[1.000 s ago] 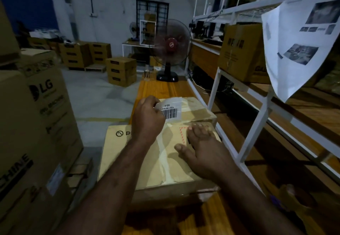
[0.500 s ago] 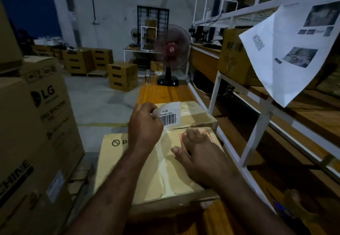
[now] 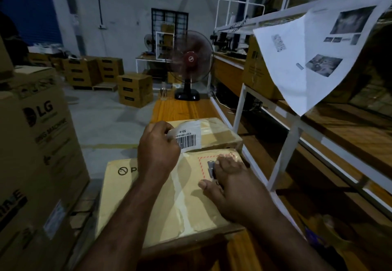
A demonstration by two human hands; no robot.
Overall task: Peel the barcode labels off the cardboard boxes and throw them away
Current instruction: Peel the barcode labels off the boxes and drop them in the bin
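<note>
Left hand (image 3: 158, 152) pinches the peeled barcode label (image 3: 188, 138); right hand (image 3: 230, 190), fingers spread, presses the cardboard box (image 3: 131, 203) below.

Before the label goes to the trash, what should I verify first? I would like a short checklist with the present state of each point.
1. Left hand pinches the label: ok.
2. Label fully free of the box: cannot tell; its lower edge is close to the box top.
3. Right hand presses flat on the box: ok.
4. Label untorn where visible: ok.
5. Bin in view: not ok; none is seen.
</note>
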